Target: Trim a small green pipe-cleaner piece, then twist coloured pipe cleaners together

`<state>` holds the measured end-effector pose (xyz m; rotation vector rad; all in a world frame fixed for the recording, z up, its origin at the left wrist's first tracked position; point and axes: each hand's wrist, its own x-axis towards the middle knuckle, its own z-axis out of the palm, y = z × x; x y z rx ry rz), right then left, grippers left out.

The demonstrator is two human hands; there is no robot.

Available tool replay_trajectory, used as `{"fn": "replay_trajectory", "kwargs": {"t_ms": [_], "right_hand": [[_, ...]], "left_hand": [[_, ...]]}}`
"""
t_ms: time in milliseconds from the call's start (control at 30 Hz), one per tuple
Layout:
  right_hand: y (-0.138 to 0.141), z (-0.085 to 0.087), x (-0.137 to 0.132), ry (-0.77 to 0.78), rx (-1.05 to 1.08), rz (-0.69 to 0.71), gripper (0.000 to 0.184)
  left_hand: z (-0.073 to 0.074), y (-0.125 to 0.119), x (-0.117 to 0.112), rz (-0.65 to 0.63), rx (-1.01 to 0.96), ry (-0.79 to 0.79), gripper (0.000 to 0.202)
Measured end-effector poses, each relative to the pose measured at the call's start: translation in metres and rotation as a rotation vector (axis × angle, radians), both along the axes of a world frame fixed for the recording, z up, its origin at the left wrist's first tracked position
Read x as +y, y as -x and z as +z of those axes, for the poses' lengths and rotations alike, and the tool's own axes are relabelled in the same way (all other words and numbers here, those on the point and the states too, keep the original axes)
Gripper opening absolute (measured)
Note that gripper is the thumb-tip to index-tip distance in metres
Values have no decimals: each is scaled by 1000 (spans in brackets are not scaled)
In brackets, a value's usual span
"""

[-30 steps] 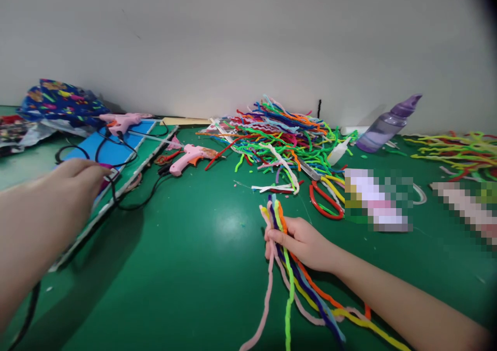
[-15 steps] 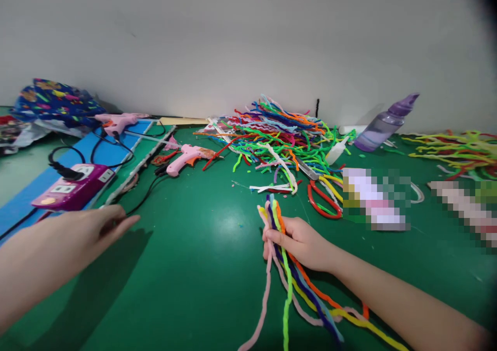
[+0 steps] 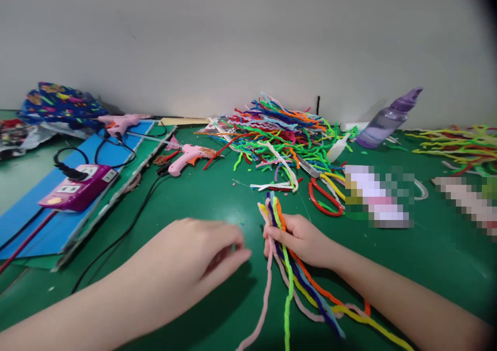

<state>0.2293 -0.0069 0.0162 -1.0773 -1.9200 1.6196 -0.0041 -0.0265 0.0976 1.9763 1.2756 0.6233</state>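
My right hand [image 3: 301, 239] is closed around a bundle of fuzzy pipe cleaners [image 3: 288, 289] in pink, green, yellow, orange, light blue and dark blue. Their upper ends stick out evenly above my thumb, while the long tails fan down over the table and under my forearm. A short way left of the bundle, my left hand [image 3: 205, 250] hovers above the table with bent fingers. A small gap shows between its thumb and forefinger, and no object is visible in it. Its fingertips are slightly blurred.
Beyond my hands lies a heap of pipe cleaners [image 3: 279, 128], with red-handled scissors [image 3: 326, 198] beside it. A pink glue gun [image 3: 190, 158], its cord, and a purple power strip [image 3: 79, 188] are at left. A purple bottle [image 3: 382, 123] stands tilted at right.
My left hand has moved right across the table, from beside the power strip to near the bundle. My right hand keeps its hold in almost the same place.
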Motion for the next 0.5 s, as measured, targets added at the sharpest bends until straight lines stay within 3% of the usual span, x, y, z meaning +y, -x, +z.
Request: {"fn": "replay_trajectory", "kwargs": {"t_ms": [33, 67, 167, 267, 367, 500], "right_hand": [[0, 0, 0, -16, -7, -2, 39], [0, 0, 0, -28, -11, -11, 39], [0, -2, 0, -12, 32, -66, 36], [0, -4, -1, 55, 106, -127, 33], [0, -5, -1, 121, 165, -179, 30], [0, -6, 0, 183, 195, -199, 29]], "left_hand": [[1, -15, 11, -100, 20, -11, 18], [-1, -29, 22, -109, -8, -55, 22], [-19, -67, 59, 58, -324, -143, 27], [-49, -94, 85, 177, -708, -27, 28], [-74, -105, 92, 295, -988, 164, 30], [-89, -107, 81, 286, -996, 315, 32]]}}
